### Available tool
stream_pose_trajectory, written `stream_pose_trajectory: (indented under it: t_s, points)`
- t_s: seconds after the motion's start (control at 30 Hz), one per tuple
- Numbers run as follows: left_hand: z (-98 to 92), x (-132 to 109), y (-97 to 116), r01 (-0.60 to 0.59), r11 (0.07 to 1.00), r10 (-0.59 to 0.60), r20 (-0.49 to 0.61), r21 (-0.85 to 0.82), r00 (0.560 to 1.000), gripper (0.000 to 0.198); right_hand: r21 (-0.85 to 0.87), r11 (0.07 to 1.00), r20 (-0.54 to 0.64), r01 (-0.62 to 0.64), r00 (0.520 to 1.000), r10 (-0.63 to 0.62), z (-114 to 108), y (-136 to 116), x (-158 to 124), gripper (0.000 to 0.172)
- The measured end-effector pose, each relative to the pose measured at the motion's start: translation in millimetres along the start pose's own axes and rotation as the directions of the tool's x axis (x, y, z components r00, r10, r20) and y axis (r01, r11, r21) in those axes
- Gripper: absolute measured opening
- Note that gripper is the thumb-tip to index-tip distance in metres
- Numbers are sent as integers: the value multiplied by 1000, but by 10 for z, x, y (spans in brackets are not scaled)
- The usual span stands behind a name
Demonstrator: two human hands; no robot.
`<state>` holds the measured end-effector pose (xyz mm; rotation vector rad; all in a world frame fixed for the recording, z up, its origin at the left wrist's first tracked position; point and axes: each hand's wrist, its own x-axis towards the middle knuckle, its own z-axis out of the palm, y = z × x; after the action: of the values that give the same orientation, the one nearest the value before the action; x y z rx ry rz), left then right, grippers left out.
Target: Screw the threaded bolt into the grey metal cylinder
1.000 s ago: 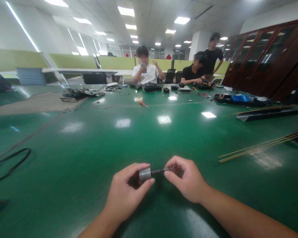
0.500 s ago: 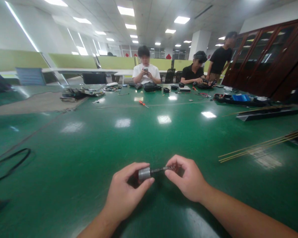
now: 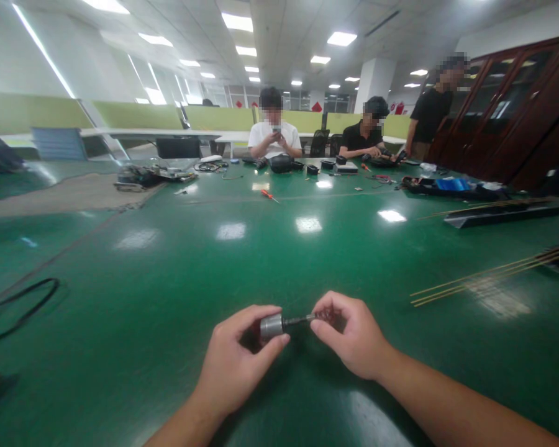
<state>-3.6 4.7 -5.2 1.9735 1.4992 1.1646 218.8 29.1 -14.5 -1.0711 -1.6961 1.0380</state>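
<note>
Low in the middle of the view, my left hand (image 3: 240, 354) is closed around a short grey metal cylinder (image 3: 272, 326), with thumb and fingers at its sides. A thin dark shaft (image 3: 296, 320) sticks out of the cylinder's right end. My right hand (image 3: 351, 335) pinches the far end of that shaft, where something reddish and coil-like shows between the fingers, partly hidden. Both hands are just above the green tabletop (image 3: 205, 273), and the piece lies almost level between them.
An orange screwdriver (image 3: 268, 195) lies farther off. Thin yellow rods (image 3: 475, 276) are to the right, near a black tray (image 3: 503, 214). At left are a black cable (image 3: 23, 316) and a pile of parts (image 3: 144, 177). Two people sit across the table; another person stands behind.
My hands and the metal piece stay almost still. The standing person at the back has moved to the right. The seated person in white has shifted the held phone-like object slightly.
</note>
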Motion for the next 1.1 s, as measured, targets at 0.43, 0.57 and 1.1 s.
stream_pose_trajectory:
  t_s: [0.43,0.57,1.1]
  points:
    - [-9,8,-28,76,996,-77,-22,-56,997,25,83,996,-27,-13,1000,15,-12,68,23,8]
    - [-10,48,-81,189,955,-203,-41,-229,978,32,268,961,-31,-71,996,82,-4,150,77,26]
    - [-540,-20,49,366,529,-603,-36,-765,797,35,352,934,58,-56,998,37,45,100,52,51]
